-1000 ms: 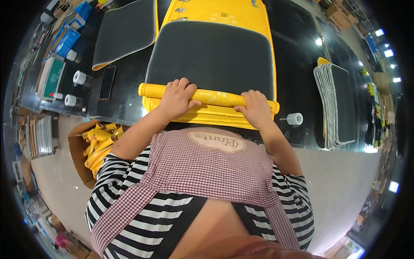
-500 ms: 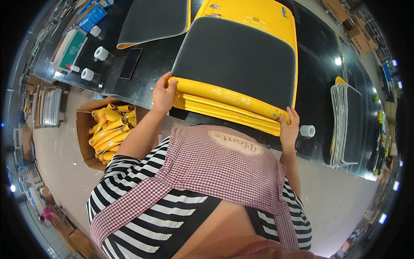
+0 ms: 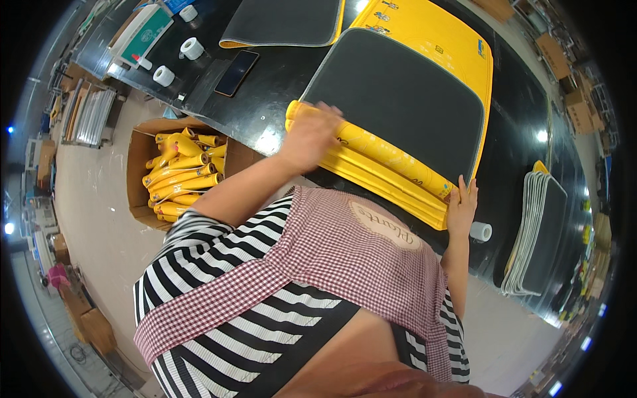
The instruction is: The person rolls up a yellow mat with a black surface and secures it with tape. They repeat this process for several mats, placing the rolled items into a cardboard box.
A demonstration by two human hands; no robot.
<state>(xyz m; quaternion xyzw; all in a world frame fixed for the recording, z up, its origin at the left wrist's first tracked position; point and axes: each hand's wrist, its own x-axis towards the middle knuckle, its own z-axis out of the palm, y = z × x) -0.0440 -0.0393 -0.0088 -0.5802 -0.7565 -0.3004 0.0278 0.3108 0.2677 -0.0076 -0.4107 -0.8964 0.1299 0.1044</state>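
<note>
A yellow printed mat has its near edge curled into a roll, with its dark backing facing up behind the roll. My left hand lies across the roll's left part, its fingers smeared by motion. At the roll's right end rests my right hand, its fingers stretched out and apart, touching the end. More yellow mat layers show just below the roll, and another yellow mat lies flat beneath it, printed side up.
A cardboard box of rolled yellow mats stands at lower left. On the black table are a phone, white tape rolls, another dark-backed mat, a white roll and a mat stack at right.
My left hand has moved from the roll's left end onto its top, further right. The right hand stays at the right end, fingers straighter. The whole view has shifted and turned slightly.
</note>
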